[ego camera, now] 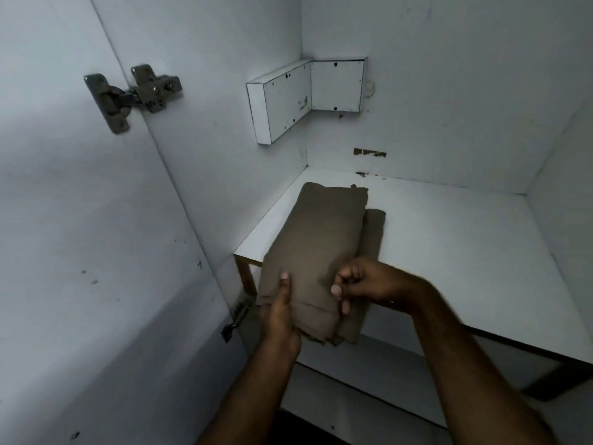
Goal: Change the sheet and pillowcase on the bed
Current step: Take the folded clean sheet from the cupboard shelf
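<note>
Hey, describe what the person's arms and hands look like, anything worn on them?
Both forearms are bare as far as the frame shows, with no sleeves in view. The left hand and right hand wear no gloves. No watch or ring can be made out, though the picture is dim and slightly blurred.

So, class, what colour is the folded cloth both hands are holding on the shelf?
Plain brown-taupe, with no pattern: the folded cloth, seen in the head view.

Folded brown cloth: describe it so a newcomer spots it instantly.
Inside the white cupboard, look at the shelf below the L-shaped white box. The folded brown cloth overhangs the shelf's front left corner, gripped by the left hand and right hand. It is the only brown, soft item there.
</note>
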`<state>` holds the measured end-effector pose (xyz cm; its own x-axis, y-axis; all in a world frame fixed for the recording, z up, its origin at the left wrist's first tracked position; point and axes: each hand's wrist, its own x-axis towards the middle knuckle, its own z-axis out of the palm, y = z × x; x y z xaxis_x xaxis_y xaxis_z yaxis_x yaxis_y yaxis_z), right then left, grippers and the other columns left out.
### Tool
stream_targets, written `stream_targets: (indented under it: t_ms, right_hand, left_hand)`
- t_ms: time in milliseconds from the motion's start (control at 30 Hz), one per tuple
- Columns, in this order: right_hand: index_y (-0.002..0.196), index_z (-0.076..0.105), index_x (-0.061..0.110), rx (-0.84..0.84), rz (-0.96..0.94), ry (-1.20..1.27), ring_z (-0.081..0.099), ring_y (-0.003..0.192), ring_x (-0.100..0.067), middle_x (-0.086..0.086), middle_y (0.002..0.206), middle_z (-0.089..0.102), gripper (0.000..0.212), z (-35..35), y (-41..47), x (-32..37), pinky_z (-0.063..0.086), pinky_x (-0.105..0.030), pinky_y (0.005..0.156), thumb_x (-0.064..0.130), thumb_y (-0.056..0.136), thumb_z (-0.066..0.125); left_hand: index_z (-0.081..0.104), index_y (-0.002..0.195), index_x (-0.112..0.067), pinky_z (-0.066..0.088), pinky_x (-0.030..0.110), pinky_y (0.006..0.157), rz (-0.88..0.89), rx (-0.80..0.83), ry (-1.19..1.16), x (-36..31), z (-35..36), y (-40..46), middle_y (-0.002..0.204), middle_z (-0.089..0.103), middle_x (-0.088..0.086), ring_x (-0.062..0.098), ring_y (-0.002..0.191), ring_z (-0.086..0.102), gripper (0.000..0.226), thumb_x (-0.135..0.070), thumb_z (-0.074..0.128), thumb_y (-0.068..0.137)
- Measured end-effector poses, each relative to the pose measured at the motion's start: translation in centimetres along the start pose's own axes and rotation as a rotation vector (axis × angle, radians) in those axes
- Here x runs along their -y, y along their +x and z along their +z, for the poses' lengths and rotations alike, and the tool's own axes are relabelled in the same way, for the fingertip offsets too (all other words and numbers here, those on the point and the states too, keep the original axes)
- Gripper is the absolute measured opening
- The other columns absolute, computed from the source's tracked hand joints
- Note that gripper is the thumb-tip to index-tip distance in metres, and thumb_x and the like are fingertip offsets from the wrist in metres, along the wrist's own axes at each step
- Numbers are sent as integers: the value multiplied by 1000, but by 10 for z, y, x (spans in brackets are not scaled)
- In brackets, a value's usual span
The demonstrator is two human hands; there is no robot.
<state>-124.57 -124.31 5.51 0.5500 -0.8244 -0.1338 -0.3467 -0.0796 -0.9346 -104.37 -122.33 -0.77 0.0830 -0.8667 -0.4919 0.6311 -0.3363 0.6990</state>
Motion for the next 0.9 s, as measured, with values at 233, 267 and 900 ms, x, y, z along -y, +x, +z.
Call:
stream_targets:
  t_ms: [233,267,900]
  right_hand:
    - [135,53,18,-1138,250,82,53,123,-25,-10,135,52,79,90,-22,0,45,-35,106,73,80,64]
    - [145,44,17,-1083,281,199,50,128,-25,-9,146,44,96,104,-29,1,44,-40,110,80,75,64]
    - [121,57,52,-936,489,-344,66,110,-12,18,120,68,63,363,-237,37,56,-38,89,25,65,65]
  left_hand:
    - [60,131,-2,59,40,79,-174,264,-91,-19,-27,-56,117,72,17,32,110,68,45,-23,67,93]
    - [59,134,-1,60,41,82,-202,304,-88,-17,-36,-66,122,70,18,32,115,66,51,-25,69,91]
    - [67,121,-9,56,40,79,-794,467,710,138,-266,-199,110,72,18,33,98,69,76,-71,62,77]
